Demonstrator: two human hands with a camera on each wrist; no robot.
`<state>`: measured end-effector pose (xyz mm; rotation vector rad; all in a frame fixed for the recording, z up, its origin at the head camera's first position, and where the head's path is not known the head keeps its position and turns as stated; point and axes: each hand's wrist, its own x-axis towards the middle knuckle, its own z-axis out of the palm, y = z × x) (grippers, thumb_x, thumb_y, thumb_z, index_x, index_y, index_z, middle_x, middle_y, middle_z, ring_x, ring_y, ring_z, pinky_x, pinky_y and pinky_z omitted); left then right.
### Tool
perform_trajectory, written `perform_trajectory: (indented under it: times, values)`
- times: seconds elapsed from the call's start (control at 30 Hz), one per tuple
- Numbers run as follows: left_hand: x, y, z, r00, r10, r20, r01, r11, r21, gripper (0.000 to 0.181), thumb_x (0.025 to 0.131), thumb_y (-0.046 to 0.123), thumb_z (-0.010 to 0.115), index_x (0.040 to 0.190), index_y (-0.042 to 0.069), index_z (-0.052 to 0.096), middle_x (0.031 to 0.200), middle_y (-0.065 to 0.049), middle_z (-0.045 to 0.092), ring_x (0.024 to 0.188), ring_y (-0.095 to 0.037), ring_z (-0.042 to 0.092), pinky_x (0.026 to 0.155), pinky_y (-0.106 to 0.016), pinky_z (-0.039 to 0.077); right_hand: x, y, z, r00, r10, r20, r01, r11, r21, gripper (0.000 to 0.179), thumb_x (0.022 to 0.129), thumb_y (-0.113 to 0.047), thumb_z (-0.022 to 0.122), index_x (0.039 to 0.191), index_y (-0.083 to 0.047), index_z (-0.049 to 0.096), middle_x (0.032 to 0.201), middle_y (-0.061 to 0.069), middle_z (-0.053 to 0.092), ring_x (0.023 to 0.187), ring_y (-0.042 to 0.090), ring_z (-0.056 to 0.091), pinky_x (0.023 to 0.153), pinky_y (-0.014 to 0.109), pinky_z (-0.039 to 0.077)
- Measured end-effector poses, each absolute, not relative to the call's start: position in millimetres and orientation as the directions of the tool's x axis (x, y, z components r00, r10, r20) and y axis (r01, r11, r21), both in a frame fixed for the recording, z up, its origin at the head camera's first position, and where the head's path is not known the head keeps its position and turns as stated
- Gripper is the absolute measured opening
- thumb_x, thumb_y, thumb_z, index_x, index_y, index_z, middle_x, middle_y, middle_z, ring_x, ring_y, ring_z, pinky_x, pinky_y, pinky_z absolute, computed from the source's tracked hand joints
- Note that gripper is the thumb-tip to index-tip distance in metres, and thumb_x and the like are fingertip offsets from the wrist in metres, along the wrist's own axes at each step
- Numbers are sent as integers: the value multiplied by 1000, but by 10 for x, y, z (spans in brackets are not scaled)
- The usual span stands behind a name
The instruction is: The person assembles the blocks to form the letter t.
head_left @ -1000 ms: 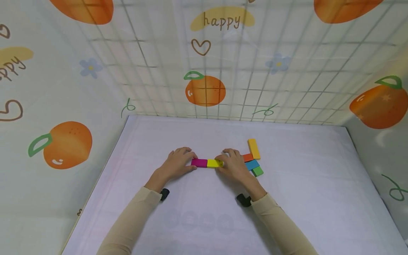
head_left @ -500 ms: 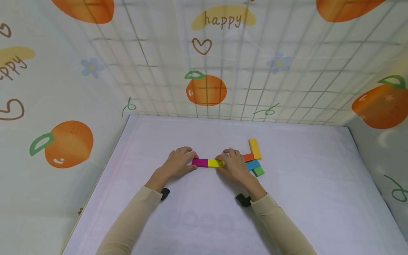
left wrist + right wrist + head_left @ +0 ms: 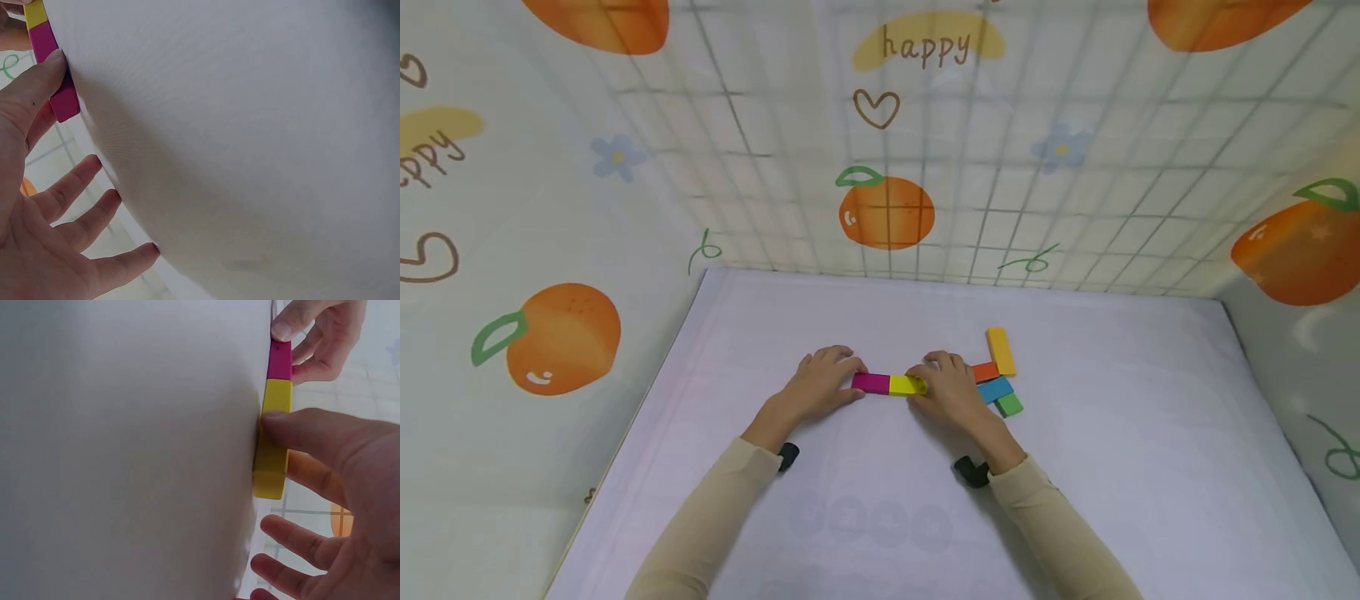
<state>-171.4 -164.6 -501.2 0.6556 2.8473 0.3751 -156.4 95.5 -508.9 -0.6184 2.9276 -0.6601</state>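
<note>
A magenta block (image 3: 871, 383) and a yellow block (image 3: 907, 385) lie end to end on the white table, their short ends touching. My left hand (image 3: 822, 384) pinches the magenta block between thumb and index finger; in the left wrist view the thumb presses the near side of the magenta block (image 3: 45, 47) and the other fingers spread onto the table. My right hand (image 3: 951, 390) pinches the yellow block the same way. In the right wrist view the yellow block (image 3: 277, 397) sits between thumb and index finger, its free end sticking out past them.
Just right of my right hand lie an orange-red block (image 3: 986, 372), a blue block (image 3: 996, 389) and a green block (image 3: 1010, 405), close together. A yellow-orange block (image 3: 1001, 351) points away behind them. Printed cloth (image 3: 790, 192) hangs at the table's back and sides.
Both hands and the two blocks hold nearly the same place. Only the whole head view has shifted very slightly.
</note>
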Motion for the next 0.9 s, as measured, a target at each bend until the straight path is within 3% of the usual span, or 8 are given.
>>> perform_trajectory:
  times: [0.37,0.7,0.9]
  values:
    - [-1711,-1647,-4997,-882,455,-121,404,863,302,32,92,39,73,121,29,65,145,-10,47,136,-35,38,107,-66,30,-1560,933,-5059,-921,-390,-8,-349,834,-427,41,86,-30,81,124,-20,70,138,15,50,129,38,38,103,57,35]
    - [-1713,-1617,-4969,-882,448,-147,392,870,301,33,93,39,73,123,28,65,147,-10,45,138,-35,36,109,-67,27,-1443,1066,-4945,-940,-336,59,-328,842,-427,45,84,-31,82,125,-16,69,138,18,51,128,43,40,101,61,37]
    - [-1696,-1612,-4967,-886,439,-150,378,871,314,32,92,38,73,122,28,65,147,-10,45,137,-35,35,109,-67,26,-1331,1234,-4896,-946,-305,111,-319,812,-488,46,84,-30,82,123,-11,68,136,21,51,126,44,41,102,61,35]
